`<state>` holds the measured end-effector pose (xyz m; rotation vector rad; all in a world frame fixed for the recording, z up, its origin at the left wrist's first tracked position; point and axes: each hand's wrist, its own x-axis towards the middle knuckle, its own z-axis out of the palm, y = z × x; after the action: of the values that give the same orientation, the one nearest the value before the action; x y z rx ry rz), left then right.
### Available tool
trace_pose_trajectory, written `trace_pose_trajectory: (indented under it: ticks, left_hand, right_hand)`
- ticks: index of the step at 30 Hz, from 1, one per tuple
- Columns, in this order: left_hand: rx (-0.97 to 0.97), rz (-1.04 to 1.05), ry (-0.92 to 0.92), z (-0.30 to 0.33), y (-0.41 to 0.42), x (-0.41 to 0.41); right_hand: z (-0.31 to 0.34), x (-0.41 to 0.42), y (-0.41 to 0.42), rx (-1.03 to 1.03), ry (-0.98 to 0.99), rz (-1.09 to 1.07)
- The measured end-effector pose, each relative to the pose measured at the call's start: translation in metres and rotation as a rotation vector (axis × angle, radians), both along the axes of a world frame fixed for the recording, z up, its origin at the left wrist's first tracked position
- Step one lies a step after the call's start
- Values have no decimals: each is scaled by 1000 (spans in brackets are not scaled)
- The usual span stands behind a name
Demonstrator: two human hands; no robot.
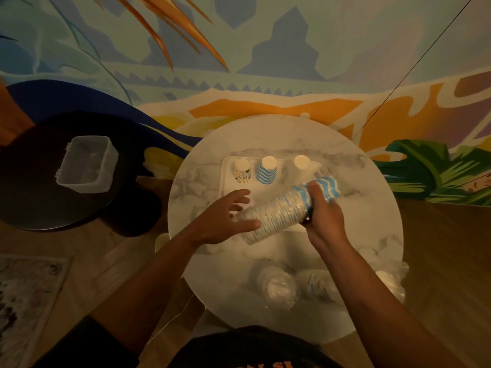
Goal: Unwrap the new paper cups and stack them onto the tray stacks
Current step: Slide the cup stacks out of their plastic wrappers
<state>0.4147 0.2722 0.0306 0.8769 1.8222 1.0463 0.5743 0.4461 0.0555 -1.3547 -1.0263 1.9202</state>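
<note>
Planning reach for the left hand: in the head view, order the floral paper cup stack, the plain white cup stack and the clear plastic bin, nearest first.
1. Floral paper cup stack, tray's left end, just beyond the left hand.
2. Plain white cup stack, tray's right end.
3. Clear plastic bin, far left on the dark stool.

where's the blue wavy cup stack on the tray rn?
Head view: the blue wavy cup stack stands upside down in the middle of the tray's back row, between the floral stack and the white stack.
</note>
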Motion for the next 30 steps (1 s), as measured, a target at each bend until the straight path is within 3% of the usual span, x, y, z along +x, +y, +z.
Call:
trace_pose_trajectory:
  ticks: [7, 14, 18, 25, 30]
  left_hand:
    - [144, 282, -110, 4, -11, 20]
    - [162, 311, -113, 6, -1, 20]
    - [201, 440, -156, 6, 6, 30]
    - [302, 762, -374, 2, 22, 51]
    - [335, 741, -470, 8, 13, 33]
  right_hand:
    - [3, -3, -10, -250, 68, -128]
    - [2, -7, -15, -244, 34, -110]
    - [-2, -8, -20, -292, 41, -122]
    - [-2, -10, -22, -363, 59, -113]
    - [0, -7, -11, -244, -62, -11]
